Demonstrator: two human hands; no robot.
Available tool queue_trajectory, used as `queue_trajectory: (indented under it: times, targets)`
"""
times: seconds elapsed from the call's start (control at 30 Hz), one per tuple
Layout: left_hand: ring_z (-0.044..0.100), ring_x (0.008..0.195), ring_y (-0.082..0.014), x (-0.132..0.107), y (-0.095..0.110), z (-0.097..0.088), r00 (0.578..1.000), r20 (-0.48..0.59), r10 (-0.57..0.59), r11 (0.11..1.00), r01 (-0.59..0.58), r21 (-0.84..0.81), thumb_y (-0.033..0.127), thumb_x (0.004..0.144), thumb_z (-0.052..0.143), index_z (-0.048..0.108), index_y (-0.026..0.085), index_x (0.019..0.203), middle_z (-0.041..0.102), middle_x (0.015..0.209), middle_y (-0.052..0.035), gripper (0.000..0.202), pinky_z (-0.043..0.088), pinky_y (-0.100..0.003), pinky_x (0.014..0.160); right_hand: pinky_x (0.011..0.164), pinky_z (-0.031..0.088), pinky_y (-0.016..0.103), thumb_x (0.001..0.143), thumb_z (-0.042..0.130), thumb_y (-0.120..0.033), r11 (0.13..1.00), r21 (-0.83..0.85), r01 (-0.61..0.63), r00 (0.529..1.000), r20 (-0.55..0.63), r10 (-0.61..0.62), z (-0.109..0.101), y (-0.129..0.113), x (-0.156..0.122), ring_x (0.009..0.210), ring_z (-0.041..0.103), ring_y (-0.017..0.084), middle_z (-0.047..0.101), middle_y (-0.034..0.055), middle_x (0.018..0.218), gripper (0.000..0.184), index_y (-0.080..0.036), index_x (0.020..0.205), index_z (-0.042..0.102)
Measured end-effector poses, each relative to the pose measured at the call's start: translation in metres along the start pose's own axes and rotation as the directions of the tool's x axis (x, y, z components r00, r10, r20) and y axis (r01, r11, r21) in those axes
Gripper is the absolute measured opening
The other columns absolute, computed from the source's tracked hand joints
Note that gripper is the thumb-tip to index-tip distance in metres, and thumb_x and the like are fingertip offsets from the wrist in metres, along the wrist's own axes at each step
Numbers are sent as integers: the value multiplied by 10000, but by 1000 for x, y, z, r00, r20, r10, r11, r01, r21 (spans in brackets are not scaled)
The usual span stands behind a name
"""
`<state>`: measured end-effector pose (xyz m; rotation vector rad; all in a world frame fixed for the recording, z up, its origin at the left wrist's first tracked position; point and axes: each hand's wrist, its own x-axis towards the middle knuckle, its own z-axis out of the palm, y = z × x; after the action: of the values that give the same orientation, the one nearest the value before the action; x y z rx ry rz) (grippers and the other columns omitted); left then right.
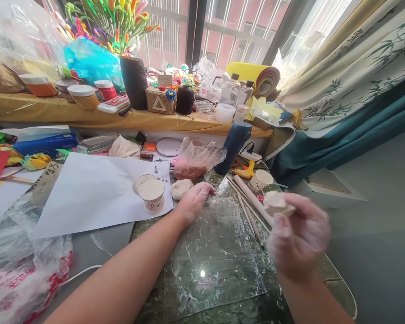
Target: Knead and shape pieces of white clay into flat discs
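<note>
My right hand (295, 229), dusted white, pinches a pale lump of clay (277, 203) between thumb and fingers, raised at the right. My left hand (196, 198) reaches forward with its fingers stretched out, low over the table at the far edge of a clear plastic sheet (216, 261) smeared with white residue. Just left of those fingers lies another pale clay lump (181, 189). A paper cup (154, 202) with a pale clay layer on top stands on white paper (97, 193), close to a round clay-coloured disc (143, 182).
Wooden sticks (246, 211) and a rolling pin (253, 193) lie right of the sheet, near a second paper cup (261, 179). Behind stand a dark blue bottle (234, 146), a bag of reddish-brown material (192, 168) and a yellow glue gun (246, 171). Jars (84, 96) line the windowsill.
</note>
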<state>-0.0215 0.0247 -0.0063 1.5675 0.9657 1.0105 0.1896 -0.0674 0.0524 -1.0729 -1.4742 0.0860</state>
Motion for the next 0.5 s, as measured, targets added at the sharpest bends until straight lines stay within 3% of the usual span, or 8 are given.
queue_trajectory:
  times: [0.03,0.1,0.13,0.27,0.4,0.5]
  targets:
    - [650,1049,-243,0,0,0,1000,2,2,1000,-2,-1,581,1019,349,675,212,996,734,1050,-79,492,512,-376,946,888,561,503,918,626,-302,997,-56,60,989,139,-52,4,1,-4,972,675,282,673,91,1073,330,-284,1247,651]
    - [648,1057,-245,0,-1,0,1000,-1,10,1000,-10,-4,577,1023,343,674,207,1002,730,1046,-79,497,511,-378,951,908,559,516,901,651,-327,979,-167,120,887,461,-30,16,8,-15,1014,675,307,698,95,1091,374,-297,1274,655]
    - [646,1058,-245,0,-1,1,1000,-4,15,1000,-15,-6,575,1024,343,674,205,1004,727,1043,-79,498,510,-379,953,934,555,529,887,671,-350,968,-221,115,844,535,22,22,13,-22,1062,667,324,697,108,1146,430,-287,1311,637]
    - [642,1055,-243,0,-1,1,1000,-3,29,999,-29,-14,569,1023,357,676,200,1000,720,1039,-76,488,504,-383,968,1029,520,551,886,670,-411,950,-312,-23,852,491,182,38,25,-41,1204,615,342,630,148,1328,556,-242,1400,544]
    - [647,1046,-239,0,0,1,1000,-12,14,999,-14,-31,569,1020,367,676,203,985,726,1026,-72,480,503,-381,976,1021,525,550,899,674,-366,964,-267,18,761,629,160,44,28,-48,1173,636,332,686,125,1256,493,-245,1366,568]
    - [643,1051,-240,1,1,1,1000,-5,18,1000,-18,-23,574,1019,363,682,201,977,725,1026,-74,492,503,-381,977,1012,536,523,937,611,-266,980,-193,50,759,645,88,44,28,-46,1150,649,302,697,104,1235,382,-267,1318,591]
